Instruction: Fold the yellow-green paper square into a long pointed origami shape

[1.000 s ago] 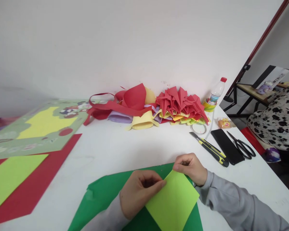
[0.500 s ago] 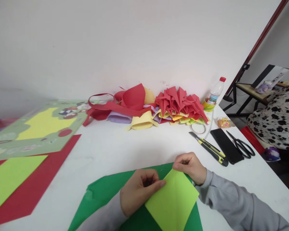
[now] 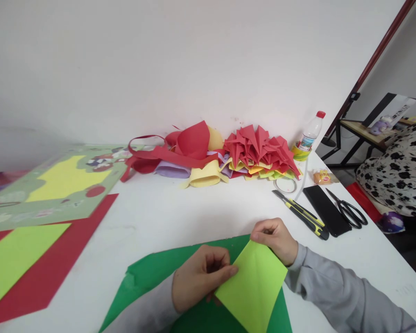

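Head view, nearest: a light green paper square (image 3: 251, 289) held tilted like a diamond over a dark green sheet (image 3: 152, 277) on the white table (image 3: 180, 212).
Left hand (image 3: 197, 280): fingers curled shut, thumb and fingertips pinching the square's left corner.
Right hand (image 3: 275, 240): closed in a loose fist, fingertips gripping the square's top corner; grey sleeve (image 3: 333, 291) runs off to the lower right.
Left side: a red sheet (image 3: 55, 263) with a lime sheet (image 3: 17, 259) lying on it, and beyond them a printed green board (image 3: 55, 185).
Right of the hands: a yellow-and-black utility knife (image 3: 301, 215), a black flat case (image 3: 327, 210) and scissors (image 3: 348, 210), side by side; a tape ring (image 3: 286, 185) just behind the knife.
Against the wall: a heap of folded red, yellow and lilac paper (image 3: 222, 155), with a red-capped plastic bottle (image 3: 310, 134) at its right end.
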The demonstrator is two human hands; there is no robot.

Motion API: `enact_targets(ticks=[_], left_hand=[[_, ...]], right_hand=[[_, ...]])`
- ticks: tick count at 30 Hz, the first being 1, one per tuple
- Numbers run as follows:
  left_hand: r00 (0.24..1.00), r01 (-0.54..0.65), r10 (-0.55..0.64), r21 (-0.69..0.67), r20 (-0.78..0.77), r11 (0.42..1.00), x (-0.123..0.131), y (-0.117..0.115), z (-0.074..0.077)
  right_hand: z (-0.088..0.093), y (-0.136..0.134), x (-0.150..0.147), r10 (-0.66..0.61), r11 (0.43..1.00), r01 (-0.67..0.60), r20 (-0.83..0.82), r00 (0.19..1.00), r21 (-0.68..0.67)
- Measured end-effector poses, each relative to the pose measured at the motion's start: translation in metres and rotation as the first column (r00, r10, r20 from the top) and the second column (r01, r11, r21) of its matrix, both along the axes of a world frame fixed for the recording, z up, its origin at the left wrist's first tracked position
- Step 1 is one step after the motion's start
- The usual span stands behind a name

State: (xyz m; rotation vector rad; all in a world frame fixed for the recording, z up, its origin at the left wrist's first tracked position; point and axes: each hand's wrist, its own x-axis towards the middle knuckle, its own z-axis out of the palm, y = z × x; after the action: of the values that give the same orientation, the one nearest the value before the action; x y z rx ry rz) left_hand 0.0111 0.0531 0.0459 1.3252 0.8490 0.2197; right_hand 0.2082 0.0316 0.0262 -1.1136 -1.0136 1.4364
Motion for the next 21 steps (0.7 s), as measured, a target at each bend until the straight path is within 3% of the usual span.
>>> enact_targets(ticks=[7, 21], left_hand=[[0.995, 0.099, -0.099, -0.03, -0.006, 0.995, -0.0036, -0.0016, -0.0024], [0.979, 0.19, -0.186, -0.042, 0.077, 0.981, -0.0069, -0.0011, -0.0057]], right_hand=[[-0.0003, 0.0011, 0.0013, 0.008, 1.0, -0.008, 0.003, 1.0, -0.026], [0.0011, 0.0019, 0.0001, -0.013, 0.999, 0.009, -0.066, 0.998, -0.052]])
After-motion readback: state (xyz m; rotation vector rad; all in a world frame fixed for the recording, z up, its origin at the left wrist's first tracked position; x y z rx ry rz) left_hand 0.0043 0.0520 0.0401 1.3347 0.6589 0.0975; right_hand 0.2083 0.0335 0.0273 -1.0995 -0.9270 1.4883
